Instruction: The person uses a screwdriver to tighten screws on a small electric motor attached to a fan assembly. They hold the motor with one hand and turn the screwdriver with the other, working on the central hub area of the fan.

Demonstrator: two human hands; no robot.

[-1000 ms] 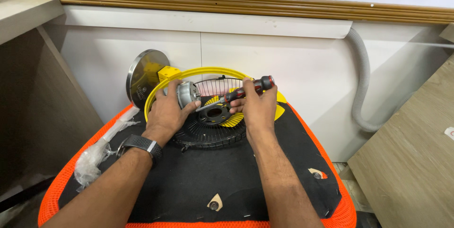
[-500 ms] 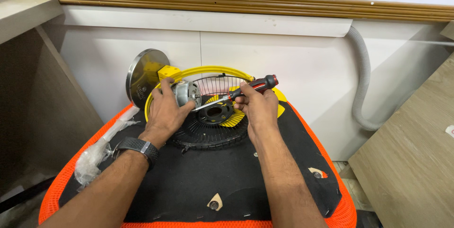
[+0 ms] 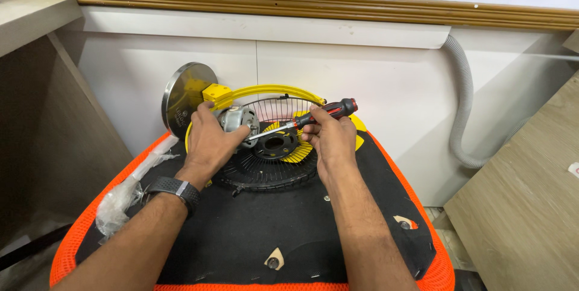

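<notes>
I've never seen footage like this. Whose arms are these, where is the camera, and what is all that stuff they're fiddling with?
No machine here: a person wears a camera on the head, so the view looks down their own two arms. The left hand, with a black wristwatch, steadies a small grey metal motor. The right hand holds a red-and-black handled screwdriver, its tip pointing at that motor. Around them sits a taken-apart fan: a yellow ring guard, a black wire grille and a round metal base disc. Everything rests on a black pad with orange mesh edging. Crumpled clear plastic wrap lies at its left.
</notes>
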